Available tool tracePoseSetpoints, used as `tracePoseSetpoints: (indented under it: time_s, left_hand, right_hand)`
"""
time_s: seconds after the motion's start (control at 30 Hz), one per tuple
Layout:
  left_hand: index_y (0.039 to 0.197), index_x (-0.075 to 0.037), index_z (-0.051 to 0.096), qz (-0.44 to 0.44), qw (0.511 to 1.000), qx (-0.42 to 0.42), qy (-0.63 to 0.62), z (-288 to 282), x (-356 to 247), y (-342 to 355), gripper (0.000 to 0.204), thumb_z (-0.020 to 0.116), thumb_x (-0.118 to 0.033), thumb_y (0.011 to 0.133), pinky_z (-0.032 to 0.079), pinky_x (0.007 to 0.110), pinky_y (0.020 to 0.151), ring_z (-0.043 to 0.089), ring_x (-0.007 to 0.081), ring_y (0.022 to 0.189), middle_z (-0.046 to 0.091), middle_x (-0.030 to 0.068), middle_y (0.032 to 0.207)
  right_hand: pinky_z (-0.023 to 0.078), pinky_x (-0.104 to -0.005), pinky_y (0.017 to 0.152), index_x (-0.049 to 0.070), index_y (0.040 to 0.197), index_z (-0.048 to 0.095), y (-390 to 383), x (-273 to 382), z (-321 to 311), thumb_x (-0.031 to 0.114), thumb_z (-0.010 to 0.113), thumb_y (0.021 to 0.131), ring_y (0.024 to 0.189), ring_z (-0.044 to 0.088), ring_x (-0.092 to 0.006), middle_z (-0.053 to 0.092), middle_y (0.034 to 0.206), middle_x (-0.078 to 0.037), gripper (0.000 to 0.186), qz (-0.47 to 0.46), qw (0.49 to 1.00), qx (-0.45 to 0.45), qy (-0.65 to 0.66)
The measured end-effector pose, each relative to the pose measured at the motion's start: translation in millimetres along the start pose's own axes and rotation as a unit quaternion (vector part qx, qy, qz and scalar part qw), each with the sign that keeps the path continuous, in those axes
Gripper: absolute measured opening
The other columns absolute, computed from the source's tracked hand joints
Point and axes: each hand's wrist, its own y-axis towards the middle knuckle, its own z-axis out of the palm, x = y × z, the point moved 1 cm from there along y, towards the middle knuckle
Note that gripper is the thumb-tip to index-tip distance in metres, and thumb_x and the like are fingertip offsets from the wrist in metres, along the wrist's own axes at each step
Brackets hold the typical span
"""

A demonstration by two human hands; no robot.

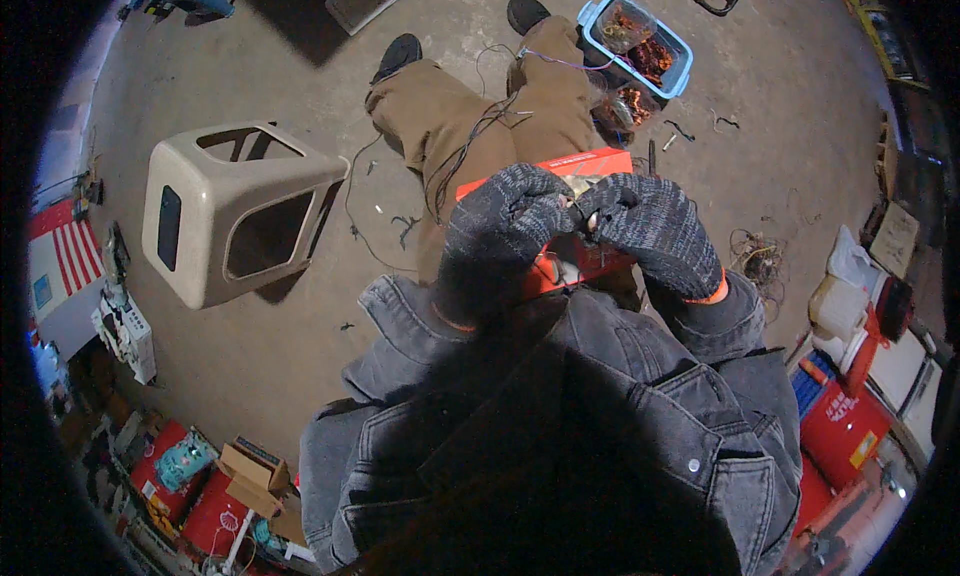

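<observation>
My left hand and my right hand, both in grey knitted gloves, meet over my lap. Their fingers are closed, and the fingertips pinch together at a small dark piece whose kind I cannot make out. Beneath them, partly hidden by the gloves, lies an orange-red box or tray across my thighs. Thin dark cables trail over my brown trousers and pass behind my left hand. A thin purple wire runs from my right knee toward a blue basin.
The light-blue basin holds tubs of copper-coloured scraps; another clear tub sits beside it. A beige plastic housing stands on the floor at left. Wire scraps lie at right. Red drums and a cardboard box stand near the edges.
</observation>
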Motion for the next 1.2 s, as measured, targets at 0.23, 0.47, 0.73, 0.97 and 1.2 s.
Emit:
tracePoseSetpoints:
  time_s: [0.23, 0.47, 0.73, 0.97, 1.2]
  left_hand:
    - [0.090, -0.002, 0.064, 0.001, 1.000, 0.004, -0.021, -1.4, -2.2, -0.8, 0.018, 0.069, -0.001, 0.073, 0.054, 0.039, 0.067, 0.064, 0.0314, 0.081, 0.064, 0.0141, 0.092]
    - [0.099, -0.002, 0.062, 0.012, 0.999, 0.033, 0.012, -2.0, -5.9, -8.4, 0.028, 0.067, -0.008, 0.073, 0.053, 0.043, 0.074, 0.063, 0.0345, 0.088, 0.063, 0.0166, 0.097]
    - [0.088, -0.005, 0.061, 0.030, 0.999, 0.017, 0.007, 8.2, -16.8, -9.4, 0.020, 0.067, -0.016, 0.072, 0.052, 0.041, 0.060, 0.064, 0.0313, 0.075, 0.061, 0.0132, 0.084]
    - [0.126, -0.011, 0.057, -0.269, 0.850, 0.432, 0.136, 15.8, -35.9, -9.6, 0.037, 0.051, -0.027, 0.092, 0.048, 0.045, 0.092, 0.063, 0.0283, 0.103, 0.062, 0.0141, 0.119]
    - [0.116, -0.011, 0.056, -0.157, 0.946, 0.274, 0.069, 19.7, -23.9, -23.5, 0.029, 0.052, -0.024, 0.090, 0.046, 0.043, 0.084, 0.061, 0.0260, 0.096, 0.059, 0.0127, 0.110]
  right_hand:
    - [0.042, -0.0233, 0.057, 0.002, 0.089, 0.071, -1.0, -6.2, 7.5, 0.026, 0.071, 0.081, 0.065, 0.056, -0.0094, 0.066, 0.076, -0.003, 0.025, 0.127, 0.975, -0.032, 0.180]
    - [0.034, -0.0238, 0.052, 0.003, 0.082, 0.067, 0.2, -12.8, 3.8, 0.035, 0.068, 0.081, 0.059, 0.048, -0.0084, 0.061, 0.071, -0.001, 0.032, 0.120, 0.976, 0.014, 0.179]
    - [0.043, -0.0298, 0.055, 0.004, 0.077, 0.064, -4.5, 0.1, 8.3, 0.021, 0.067, 0.079, 0.057, 0.053, -0.0129, 0.057, 0.062, -0.005, 0.017, -0.025, 0.994, -0.063, -0.085]
    - [0.048, -0.0378, 0.059, 0.007, 0.079, 0.067, -20.9, 11.2, 26.6, 0.016, 0.074, 0.075, 0.064, 0.061, -0.0283, 0.064, 0.071, -0.010, 0.012, -0.144, 0.902, -0.241, -0.327]
    - [0.050, -0.0344, 0.065, 0.004, 0.090, 0.068, -22.7, 4.2, 17.2, 0.017, 0.068, 0.081, 0.071, 0.064, -0.0224, 0.068, 0.084, -0.011, 0.016, 0.008, 0.986, -0.167, -0.024]
